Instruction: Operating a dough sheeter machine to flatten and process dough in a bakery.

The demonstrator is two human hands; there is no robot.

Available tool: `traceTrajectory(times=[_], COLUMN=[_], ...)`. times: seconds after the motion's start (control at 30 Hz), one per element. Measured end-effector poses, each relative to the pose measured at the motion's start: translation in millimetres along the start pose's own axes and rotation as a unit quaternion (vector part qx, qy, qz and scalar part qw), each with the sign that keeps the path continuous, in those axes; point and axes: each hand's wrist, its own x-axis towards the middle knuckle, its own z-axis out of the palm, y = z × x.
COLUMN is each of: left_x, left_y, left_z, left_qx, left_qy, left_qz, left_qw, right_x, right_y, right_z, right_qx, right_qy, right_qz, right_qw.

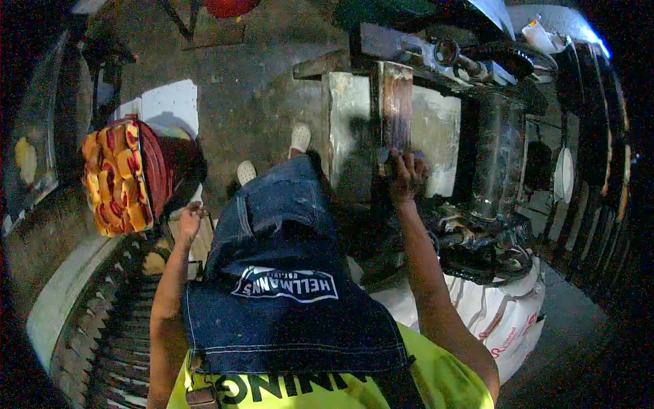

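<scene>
Resting at the brown-faced strip (397, 92) of the machine in the head view, the right hand (407, 176) has its fingers bent over a small greyish piece (383, 155); I cannot tell whether they grasp it or merely press there. Pale panels (439, 140) flank the strip, and a metal cylinder (495, 153) stands to the right. Brown marking covers much of the strip, so how much of the work there is done or left cannot be judged.

The left hand (191, 219) is curled into a loose fist, nothing plainly visible in it, near the tray (144, 180) at left. That tray lies over a red tub (158, 160) and carries rows of bread (112, 177), golden with red patches. Judging by their colour, these look baked, and their laying-out appears complete.
</scene>
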Motion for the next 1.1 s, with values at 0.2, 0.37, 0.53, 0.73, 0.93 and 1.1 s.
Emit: traceTrajectory(times=[0.2, 0.37, 0.53, 0.73, 0.93, 1.1], left_x=[27.5, 56.9, 47.8, 65.0, 84.4, 72.9], left_y=[-29.8, 29.3, 64.8, 41.4, 49.6, 53.9], left_z=[20.2, 19.7, 8.2, -2.5, -46.4, -56.2], left_qx=[0.13, -0.172, -0.295, 0.218, -0.161, -0.119], left_qy=[-0.043, -0.042, -0.005, -0.116, -0.026, 0.017], left_qz=[0.029, 0.066, 0.083, 0.095, 0.194, 0.155], left_qw=[0.99, 0.982, 0.952, 0.964, 0.967, 0.98], right_x=[155.4, 125.0, 52.0, 168.3, 177.9, 59.8], right_y=[12.8, 29.3, -27.4, 27.3, 43.8, -22.8], right_z=[42.3, 36.6, -35.1, 31.4, 11.9, -17.5], right_qx=[-0.075, 0.015, 0.025, -0.033, -0.017, 0.062], right_qy=[-0.029, 0.006, -0.088, -0.009, 0.019, 0.034], right_qz=[-0.023, -0.011, 0.054, 0.039, 0.165, 0.07], right_qw=[0.996, 1.0, 0.994, 0.999, 0.986, 0.995])
